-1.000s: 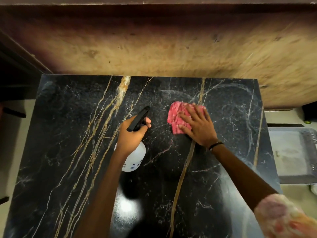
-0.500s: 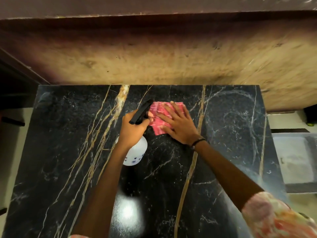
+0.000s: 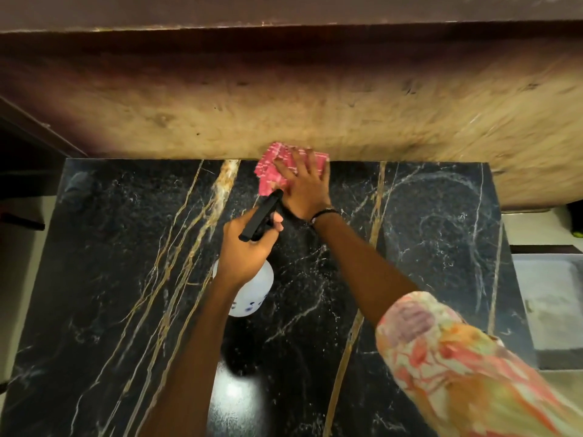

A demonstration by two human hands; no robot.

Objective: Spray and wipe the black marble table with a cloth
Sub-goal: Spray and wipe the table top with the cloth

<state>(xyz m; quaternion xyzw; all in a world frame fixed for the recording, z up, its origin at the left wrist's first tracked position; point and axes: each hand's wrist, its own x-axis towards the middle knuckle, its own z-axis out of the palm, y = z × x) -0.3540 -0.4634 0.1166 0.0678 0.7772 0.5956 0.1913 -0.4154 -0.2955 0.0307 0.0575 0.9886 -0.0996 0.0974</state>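
The black marble table (image 3: 426, 279), veined in gold and white, fills the lower part of the view, and its far edge meets a tan wooden wall panel (image 3: 347, 115). The right hand (image 3: 304, 187) lies flat on a pink cloth (image 3: 271, 168), fingers spread and straight, pressing the cloth against the tabletop at the far edge, near the middle of that edge; the upper part of the cloth overlaps the base of the panel. A dark band (image 3: 323, 213) encircles the right wrist, and a floral sleeve (image 3: 457, 357) covers the upper part of the right arm. The left hand (image 3: 246, 244) grips the neck of a spray bottle (image 3: 252, 291), fingers curled around it, with one finger at the trigger. The bottle has a translucent white body and a black spray head (image 3: 260, 216) whose nozzle points toward the cloth and ends just beside it. The bottle is held above the table surface, just nearer than the right hand. A bright light reflection (image 3: 235, 394) shows on the marble near the bottom centre. A grey tray (image 3: 549, 310) sits beyond the right edge of the table.
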